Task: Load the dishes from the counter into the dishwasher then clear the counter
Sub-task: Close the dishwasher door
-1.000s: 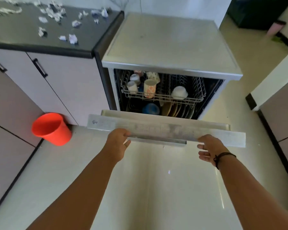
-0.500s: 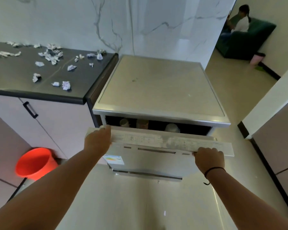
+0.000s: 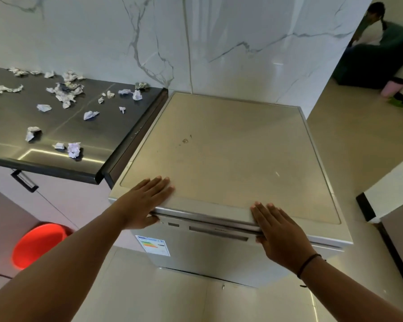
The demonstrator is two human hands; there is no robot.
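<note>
Both hands, left hand (image 3: 147, 201) and right hand (image 3: 280, 231), are lying flat with straight fingers on the closed dishwasher (image 3: 221, 159); crumpled paper scraps (image 3: 73, 148) are littering the bench (image 3: 98, 133) on the left.

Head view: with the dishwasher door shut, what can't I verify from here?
- Dishes inside the dishwasher: hidden behind its shut door.
- Counter: cut off by the left edge, so only the paper scraps are confirmed.
- Control panel markings: too small and blurred.
- Orange bucket: partly covered by the left forearm.
</note>
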